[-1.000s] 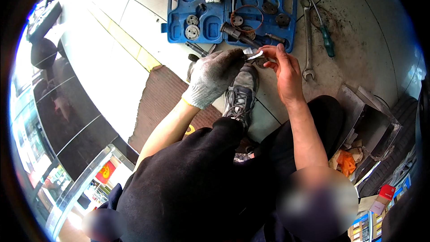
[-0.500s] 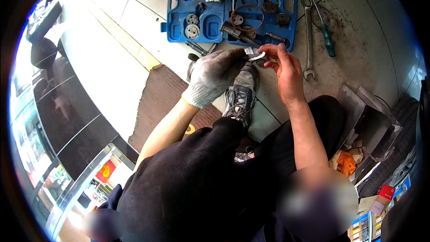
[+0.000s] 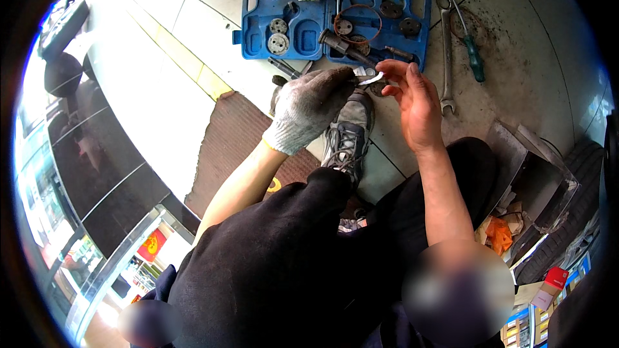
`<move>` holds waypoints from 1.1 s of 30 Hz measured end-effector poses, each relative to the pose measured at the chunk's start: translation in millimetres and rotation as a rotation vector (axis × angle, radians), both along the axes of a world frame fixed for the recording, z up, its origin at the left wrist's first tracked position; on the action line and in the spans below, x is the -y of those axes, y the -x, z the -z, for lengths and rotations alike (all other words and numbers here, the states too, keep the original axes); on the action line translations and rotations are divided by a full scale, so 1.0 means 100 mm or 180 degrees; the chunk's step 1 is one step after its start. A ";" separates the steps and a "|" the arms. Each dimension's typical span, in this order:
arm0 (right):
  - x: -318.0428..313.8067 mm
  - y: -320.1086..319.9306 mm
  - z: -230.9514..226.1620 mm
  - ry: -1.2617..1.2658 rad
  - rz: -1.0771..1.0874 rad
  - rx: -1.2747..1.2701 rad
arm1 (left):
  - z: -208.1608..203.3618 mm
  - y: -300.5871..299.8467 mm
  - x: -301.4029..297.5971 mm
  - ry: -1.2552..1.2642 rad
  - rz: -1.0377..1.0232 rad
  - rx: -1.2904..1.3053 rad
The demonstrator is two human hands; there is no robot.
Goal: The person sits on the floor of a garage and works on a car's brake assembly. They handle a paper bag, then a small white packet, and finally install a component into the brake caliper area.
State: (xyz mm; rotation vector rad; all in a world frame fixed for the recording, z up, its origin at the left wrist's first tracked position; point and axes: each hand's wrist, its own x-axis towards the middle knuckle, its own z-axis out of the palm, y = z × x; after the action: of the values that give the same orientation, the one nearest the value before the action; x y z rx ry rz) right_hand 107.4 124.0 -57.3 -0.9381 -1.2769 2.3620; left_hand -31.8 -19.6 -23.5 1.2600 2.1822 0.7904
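— What is your left hand (image 3: 309, 106) doing?

— Your left hand, in a grey knit glove, is clenched around a small white piece (image 3: 369, 80), and the gloved fingertips hide most of it. Only a pale sliver sticks out toward your right hand (image 3: 412, 100).

— And the right one?

— It is bare. Your thumb and forefinger pinch the free end of that same white piece, while the other fingers spread loosely. So both of your grips meet on it, held in the air above your grey shoe (image 3: 351, 132) and just in front of the blue tool case (image 3: 258, 26).

— Where does the case lie?

— Open on the tiled floor (image 3: 516, 71), both halves flat, with round metal discs and adapters sitting in its moulded pockets. A dark metal tool (image 3: 345, 47) lies slanted across its near edge, close to your fingertips.

— Anything beside it?

— To your right of the case a long spanner (image 3: 446, 58) lies on the floor, and a green-handled screwdriver (image 3: 469, 48) lies just beside it. A brown mat (image 3: 235, 138) sits under your left forearm.
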 end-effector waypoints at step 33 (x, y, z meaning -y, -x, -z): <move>0.02 0.00 0.03 -0.2890 -0.0557 0.0006 | -0.11 0.04 -0.09 0.0909 -0.0595 0.1010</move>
State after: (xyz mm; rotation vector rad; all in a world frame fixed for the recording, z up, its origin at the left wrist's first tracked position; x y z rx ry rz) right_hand 107.8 121.7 -60.3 -0.5305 -2.1870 1.5405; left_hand -35.4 -10.5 -12.3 0.7444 2.0787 0.6675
